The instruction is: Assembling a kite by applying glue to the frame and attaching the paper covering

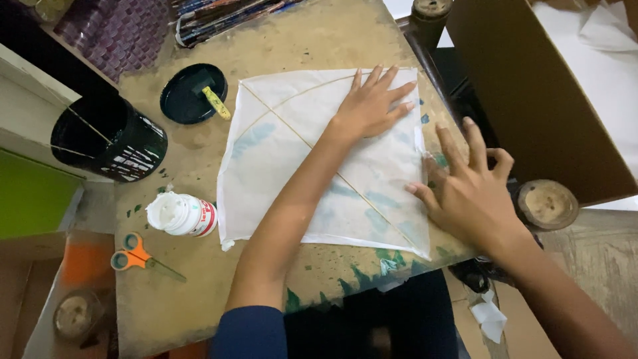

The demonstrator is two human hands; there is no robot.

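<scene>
The left hand [369, 106] lies flat, fingers spread, on the upper part of the white paper kite [319, 159], pinning it to the worn table [312, 40]. The right hand [465, 193], fingers open, presses the kite's right edge beneath its fingertips, probably to smooth a fold; a glue bottle [183, 214] lies well left of both

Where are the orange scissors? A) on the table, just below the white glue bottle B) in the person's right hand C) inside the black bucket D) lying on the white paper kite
A. The orange scissors lie on the table just below the white glue bottle, apart from the paper kite; the left hand is pressed flat on the kite and the right hand rests at its edge, and neither holds a tool.
</scene>
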